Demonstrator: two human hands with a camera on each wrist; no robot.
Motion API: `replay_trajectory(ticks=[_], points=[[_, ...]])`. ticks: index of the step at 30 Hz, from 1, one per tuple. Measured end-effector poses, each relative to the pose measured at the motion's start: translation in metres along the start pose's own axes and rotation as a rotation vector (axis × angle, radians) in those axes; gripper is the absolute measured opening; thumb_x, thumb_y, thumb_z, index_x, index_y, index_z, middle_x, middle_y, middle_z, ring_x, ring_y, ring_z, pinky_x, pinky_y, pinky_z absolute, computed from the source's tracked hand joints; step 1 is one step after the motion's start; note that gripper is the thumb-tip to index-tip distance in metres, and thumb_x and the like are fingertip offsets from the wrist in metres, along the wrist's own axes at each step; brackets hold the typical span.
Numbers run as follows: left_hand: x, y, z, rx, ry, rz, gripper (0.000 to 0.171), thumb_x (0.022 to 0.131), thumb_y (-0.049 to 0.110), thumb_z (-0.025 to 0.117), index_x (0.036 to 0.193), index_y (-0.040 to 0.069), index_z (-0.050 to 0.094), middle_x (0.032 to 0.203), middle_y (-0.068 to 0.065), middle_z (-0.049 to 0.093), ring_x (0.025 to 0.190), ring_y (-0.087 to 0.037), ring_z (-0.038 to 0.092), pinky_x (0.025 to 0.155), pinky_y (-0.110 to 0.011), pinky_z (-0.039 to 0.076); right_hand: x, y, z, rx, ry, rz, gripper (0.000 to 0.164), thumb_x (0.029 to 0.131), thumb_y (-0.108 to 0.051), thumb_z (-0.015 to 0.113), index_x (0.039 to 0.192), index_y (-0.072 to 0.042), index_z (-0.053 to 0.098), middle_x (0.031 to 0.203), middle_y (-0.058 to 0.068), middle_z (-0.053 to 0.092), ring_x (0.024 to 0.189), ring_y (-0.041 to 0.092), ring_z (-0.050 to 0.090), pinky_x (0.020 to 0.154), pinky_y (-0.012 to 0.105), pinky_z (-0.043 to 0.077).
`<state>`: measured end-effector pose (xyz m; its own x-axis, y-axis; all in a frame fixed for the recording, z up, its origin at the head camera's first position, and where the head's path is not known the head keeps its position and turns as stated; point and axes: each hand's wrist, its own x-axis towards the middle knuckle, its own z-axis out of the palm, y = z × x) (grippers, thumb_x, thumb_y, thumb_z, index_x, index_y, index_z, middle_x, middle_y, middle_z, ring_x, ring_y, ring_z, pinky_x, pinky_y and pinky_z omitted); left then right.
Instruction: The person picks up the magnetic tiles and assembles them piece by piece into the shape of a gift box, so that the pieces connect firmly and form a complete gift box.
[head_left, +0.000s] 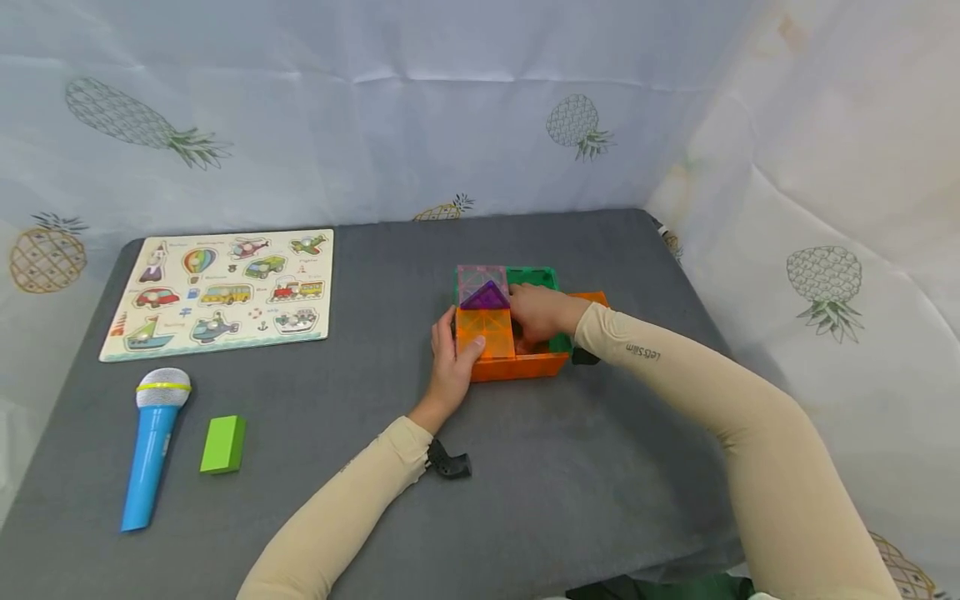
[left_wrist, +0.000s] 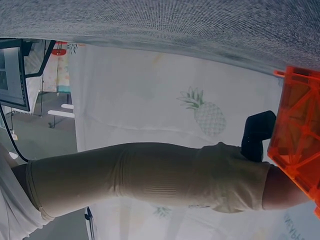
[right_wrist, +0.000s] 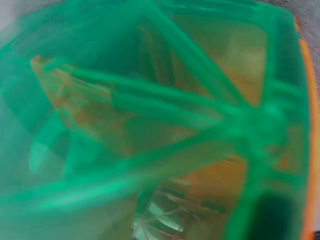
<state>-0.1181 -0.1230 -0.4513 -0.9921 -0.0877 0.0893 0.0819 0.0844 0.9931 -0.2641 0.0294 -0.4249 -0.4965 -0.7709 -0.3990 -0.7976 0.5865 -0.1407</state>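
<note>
A small structure of translucent magnetic tiles stands on the table, with an orange tile [head_left: 486, 332], a purple triangle tile [head_left: 486, 296], a pink tile [head_left: 480, 276] and a green tile [head_left: 534, 277]. My left hand [head_left: 448, 367] grips its left side, thumb on the orange tile. My right hand [head_left: 538, 312] reaches down inside the structure; its fingertips are hidden. Close up in the right wrist view, a blurred green tile [right_wrist: 190, 112] fills most of the picture. The left wrist view shows an orange tile wall [left_wrist: 300, 120] in front of my right wrist.
A wooden picture puzzle board [head_left: 232, 292] with vehicles lies at the back left of the grey table [head_left: 360, 517]. In front of it are a blue toy microphone [head_left: 153, 450] and a green block [head_left: 222, 444]. Pineapple-printed cloth [head_left: 465, 108] hangs behind and at the right.
</note>
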Motion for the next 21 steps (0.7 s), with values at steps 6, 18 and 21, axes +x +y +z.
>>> replay_trajectory(ticks=[6, 18, 21], points=[[0.0, -0.002, 0.002, 0.003, -0.004, -0.002, 0.064, 0.092, 0.015, 0.047, 0.144, -0.004, 0.015, 0.138, -0.023, 0.022, 0.13, -0.035, 0.016, 0.109, -0.053, 0.018, 0.001, 0.004, 0.0, 0.053, -0.046, 0.025, 0.068, 0.07, -0.045, 0.077, 0.13, -0.024, 0.053, 0.125, 0.012, 0.051, 0.115, 0.03, 0.048, 0.094, 0.05, 0.044], [0.012, -0.041, 0.004, 0.028, 0.019, 0.015, 0.068, 0.092, 0.029, 0.05, 0.147, 0.007, 0.016, 0.141, -0.014, 0.023, 0.131, -0.027, 0.018, 0.11, -0.05, 0.021, -0.014, 0.009, -0.017, 0.217, 0.081, 0.062, 0.041, 0.079, -0.023, 0.074, 0.116, -0.014, 0.059, 0.105, 0.003, 0.065, 0.092, 0.019, 0.062, 0.082, 0.037, 0.051], [0.013, -0.042, 0.003, 0.027, 0.024, 0.009, 0.069, 0.091, 0.03, 0.049, 0.147, 0.007, 0.016, 0.142, -0.012, 0.022, 0.132, -0.026, 0.018, 0.11, -0.05, 0.021, -0.022, 0.009, -0.03, 0.219, 0.127, 0.077, 0.046, 0.082, -0.022, 0.072, 0.123, -0.011, 0.057, 0.109, 0.005, 0.066, 0.092, 0.02, 0.063, 0.084, 0.038, 0.052]])
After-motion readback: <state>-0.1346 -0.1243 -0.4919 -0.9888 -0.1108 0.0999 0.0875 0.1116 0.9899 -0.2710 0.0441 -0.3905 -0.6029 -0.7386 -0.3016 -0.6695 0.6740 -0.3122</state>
